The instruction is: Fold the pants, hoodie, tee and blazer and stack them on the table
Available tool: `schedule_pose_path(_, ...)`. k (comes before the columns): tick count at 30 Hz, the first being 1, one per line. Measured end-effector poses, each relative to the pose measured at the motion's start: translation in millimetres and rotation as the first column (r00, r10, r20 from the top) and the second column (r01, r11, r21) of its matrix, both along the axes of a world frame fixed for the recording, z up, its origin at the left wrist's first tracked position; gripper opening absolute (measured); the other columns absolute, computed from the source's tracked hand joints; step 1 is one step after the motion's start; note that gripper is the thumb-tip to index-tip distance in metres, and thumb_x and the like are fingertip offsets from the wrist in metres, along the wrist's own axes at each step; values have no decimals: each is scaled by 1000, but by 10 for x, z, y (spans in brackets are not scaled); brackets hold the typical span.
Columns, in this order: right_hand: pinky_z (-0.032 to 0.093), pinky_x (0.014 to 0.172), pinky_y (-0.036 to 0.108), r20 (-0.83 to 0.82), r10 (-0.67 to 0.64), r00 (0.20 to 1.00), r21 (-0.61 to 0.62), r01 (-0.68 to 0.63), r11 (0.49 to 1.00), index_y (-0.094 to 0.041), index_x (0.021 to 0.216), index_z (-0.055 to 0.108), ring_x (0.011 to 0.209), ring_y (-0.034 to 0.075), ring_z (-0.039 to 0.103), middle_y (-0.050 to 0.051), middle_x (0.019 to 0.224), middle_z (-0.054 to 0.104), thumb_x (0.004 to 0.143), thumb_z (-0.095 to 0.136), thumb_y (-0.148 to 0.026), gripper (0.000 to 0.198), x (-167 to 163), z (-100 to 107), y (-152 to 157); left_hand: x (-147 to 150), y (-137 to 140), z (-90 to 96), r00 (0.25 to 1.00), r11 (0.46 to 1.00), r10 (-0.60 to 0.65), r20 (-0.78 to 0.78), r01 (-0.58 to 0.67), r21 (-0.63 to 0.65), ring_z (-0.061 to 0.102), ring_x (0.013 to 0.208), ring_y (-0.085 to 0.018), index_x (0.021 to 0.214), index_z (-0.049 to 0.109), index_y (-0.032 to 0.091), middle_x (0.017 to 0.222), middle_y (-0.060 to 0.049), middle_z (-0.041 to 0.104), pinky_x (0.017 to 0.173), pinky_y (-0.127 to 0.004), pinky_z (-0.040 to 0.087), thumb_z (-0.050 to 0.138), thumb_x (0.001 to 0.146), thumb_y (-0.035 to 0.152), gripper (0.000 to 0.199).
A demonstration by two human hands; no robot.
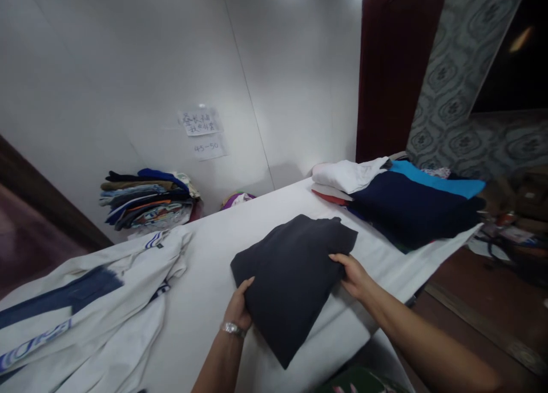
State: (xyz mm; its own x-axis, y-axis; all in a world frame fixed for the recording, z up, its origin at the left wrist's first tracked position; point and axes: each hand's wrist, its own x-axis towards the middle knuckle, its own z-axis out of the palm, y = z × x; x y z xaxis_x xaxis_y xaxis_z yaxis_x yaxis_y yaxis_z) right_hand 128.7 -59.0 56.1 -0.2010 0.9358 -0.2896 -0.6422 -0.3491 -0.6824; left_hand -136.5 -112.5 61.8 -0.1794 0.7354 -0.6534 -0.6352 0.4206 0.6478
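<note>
A dark grey garment (291, 273), folded into a rough square, is held over the white-covered table (205, 279). My left hand (240, 308) grips its left edge, thumb on top and fingers hidden underneath. On the opposite edge, my right hand (349, 274) pinches the cloth the same way. Whether the garment's far part rests on the table I cannot tell. Left of it lies a spread-out white garment (128, 301) with blue stripes, a navy panel and lettering.
Folded clothes (411, 204) form a stack at the table's right end. Beyond the far edge, by the wall, sits another clothes pile (149, 199). Handwritten paper notes (201, 121) hang on the white wall. A dark red door (398, 67) stands behind.
</note>
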Motion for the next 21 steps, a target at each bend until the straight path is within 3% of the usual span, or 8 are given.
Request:
schedule_pose_path(6,54,58,25,23,7,1000,169,-11,986,-15,82,68,63,17,66,5,75,72,62,67,-10,21,211,512,260,194,98,510,995,973,103,-13,-98,211,70,61,-19,75,66,14,62,-4,70,72,-31,59,51,82,12,16)
schedule_pose_path(10,56,63,29,43,-80,996,280,65,958,-15,82,68,66,20,67,5,74,72,61,65,-9,22,524,913,472,457,364,878,996,922,88,8,-85,377,70,68,-19,74,67,12,67,-5,72,79,-31,58,52,80,11,17)
schedule_pose_path(13,56,68,33,50,-198,979,369,166,914,-14,84,69,73,22,68,6,76,72,64,63,-7,22,921,1288,675,787,752,1208,999,857,23,29,-35,514,70,81,-21,80,69,11,74,-7,73,86,-33,55,56,77,12,13)
schedule_pose_path(16,52,66,29,52,-338,940,440,282,853,-9,82,69,81,21,68,12,82,72,73,56,-6,17,1468,1733,906,1268,1301,1598,990,743,-138,11,96,662,68,93,-22,89,69,10,87,-8,74,93,-35,50,60,75,16,18)
schedule_pose_path(18,45,64,24,28,-432,901,488,365,793,-1,82,68,82,15,66,17,87,71,82,43,-5,25,1885,1981,1050,1676,1698,1830,969,665,-246,-23,186,724,66,98,-22,96,67,9,96,-10,72,95,-37,48,62,75,20,24)
schedule_pose_path(21,38,60,25,32,-546,837,498,461,735,8,77,65,81,10,64,23,91,67,85,35,-7,35,2485,2079,1203,2346,2174,1937,912,576,-404,-73,315,754,63,104,-22,110,62,10,113,-14,66,95,-37,47,65,79,29,36)
